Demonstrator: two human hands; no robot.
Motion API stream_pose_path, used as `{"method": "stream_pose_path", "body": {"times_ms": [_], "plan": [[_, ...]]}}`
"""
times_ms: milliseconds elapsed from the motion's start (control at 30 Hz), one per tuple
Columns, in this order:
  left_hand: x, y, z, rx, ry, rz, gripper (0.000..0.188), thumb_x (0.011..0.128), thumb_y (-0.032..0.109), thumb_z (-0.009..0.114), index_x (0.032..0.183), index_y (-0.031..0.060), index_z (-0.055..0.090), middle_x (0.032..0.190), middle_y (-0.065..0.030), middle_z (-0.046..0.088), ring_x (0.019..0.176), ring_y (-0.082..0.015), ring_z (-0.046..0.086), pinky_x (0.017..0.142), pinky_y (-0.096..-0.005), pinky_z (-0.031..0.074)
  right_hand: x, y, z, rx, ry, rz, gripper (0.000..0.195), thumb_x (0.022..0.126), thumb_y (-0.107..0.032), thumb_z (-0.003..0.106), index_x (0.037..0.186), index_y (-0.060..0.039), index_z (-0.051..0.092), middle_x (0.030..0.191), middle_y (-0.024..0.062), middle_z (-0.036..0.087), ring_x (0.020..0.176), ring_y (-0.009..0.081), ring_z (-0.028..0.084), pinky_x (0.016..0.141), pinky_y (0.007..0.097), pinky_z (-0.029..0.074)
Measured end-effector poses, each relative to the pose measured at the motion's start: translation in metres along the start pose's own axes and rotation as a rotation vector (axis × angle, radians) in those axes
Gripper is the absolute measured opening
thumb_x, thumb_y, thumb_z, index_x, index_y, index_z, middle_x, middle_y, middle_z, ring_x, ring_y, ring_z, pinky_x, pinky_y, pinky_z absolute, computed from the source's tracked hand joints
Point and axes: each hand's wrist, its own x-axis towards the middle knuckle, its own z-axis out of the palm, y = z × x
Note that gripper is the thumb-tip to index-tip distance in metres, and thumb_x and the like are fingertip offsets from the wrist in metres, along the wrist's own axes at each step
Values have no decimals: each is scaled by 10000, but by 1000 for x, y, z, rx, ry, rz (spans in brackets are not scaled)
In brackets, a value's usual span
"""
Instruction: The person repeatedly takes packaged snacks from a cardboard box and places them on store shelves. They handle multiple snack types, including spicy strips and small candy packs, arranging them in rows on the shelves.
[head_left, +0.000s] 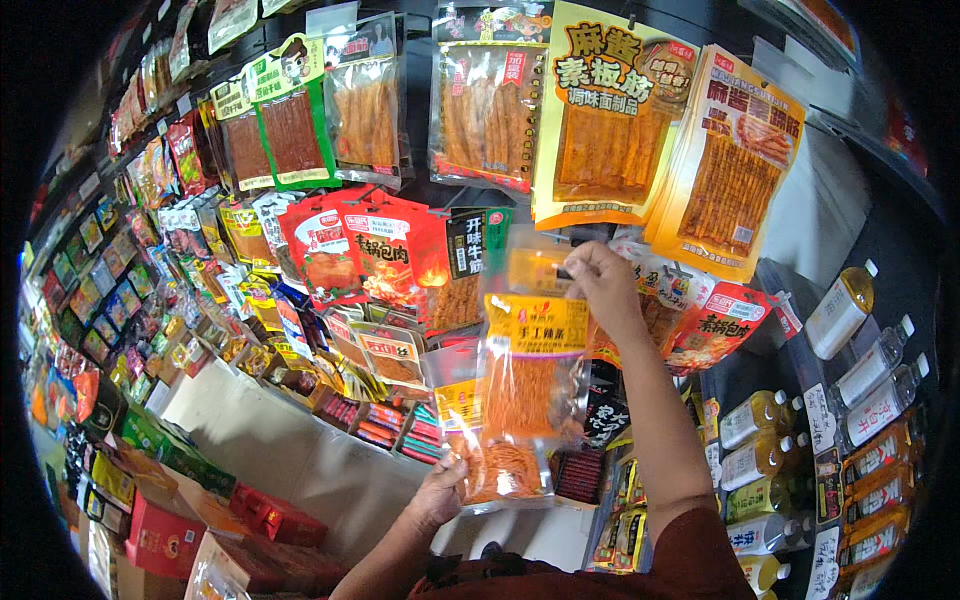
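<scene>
My left hand (441, 491) grips the lower left edge of a clear packet of orange shredded snack strips (502, 476) with a yellow label. Overlapping it in front is a similar yellow-labelled packet of snack strips (534, 390). My right hand (606, 289) is higher up, its fingers pinched at the edge of a blurred yellow-topped packet (536, 266). Motion blur hides how that packet's top meets the display hook. Large yellow packets of flat snack strips (611, 154) hang just above my right hand. Left of it hang red snack packets (386, 259) and a black-and-green packet (461, 277).
Bottled drinks (754, 457) line shelves on the right. Small open boxes of wrapped sticks (379, 424) sit below the hanging packets. Red cartons (161, 529) and cardboard boxes (232, 570) stand at lower left, beside the pale floor (262, 442). More hanging snacks (274, 135) fill the upper left.
</scene>
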Motion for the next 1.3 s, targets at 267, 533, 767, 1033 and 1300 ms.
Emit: {"method": "stream_pose_path", "body": {"times_ms": [267,533,767,1033,1300], "plan": [[-52,16,-43,43,212,146,450,871,127,628,1288,33,486,1245,-92,577,1155,-238,555,1019,-417,424,32,24,-8,-130,96,-3,126,907,-105,590,866,14,599,709,61,619,599,134,612,552,273,479],[-73,37,0,126,212,199,484,834,127,669,1275,12,505,1250,-103,585,1132,-250,575,1012,-413,431,27,11,2,-264,165,-10,106,884,-95,611,869,9,604,755,122,657,660,201,639,603,337,491],[-47,44,31,275,130,213,421,860,100,645,1261,19,547,1228,-85,605,1124,-213,570,1004,-380,419,28,12,-1,-321,171,-3,112,874,-105,618,858,5,600,773,127,664,708,252,655,635,370,495],[-22,53,66,387,41,235,411,882,85,617,1279,18,536,1247,-74,595,1157,-197,545,1025,-370,392,24,23,-8,-486,228,-26,138,877,-141,618,887,-6,590,789,140,662,736,289,656,652,389,499],[11,65,81,483,11,210,366,898,80,596,1257,16,559,1229,-66,601,1144,-175,546,1014,-345,400,18,17,-2,-707,476,-277,126,886,-134,604,925,-14,595,787,138,659,747,298,657,690,418,507]]}}
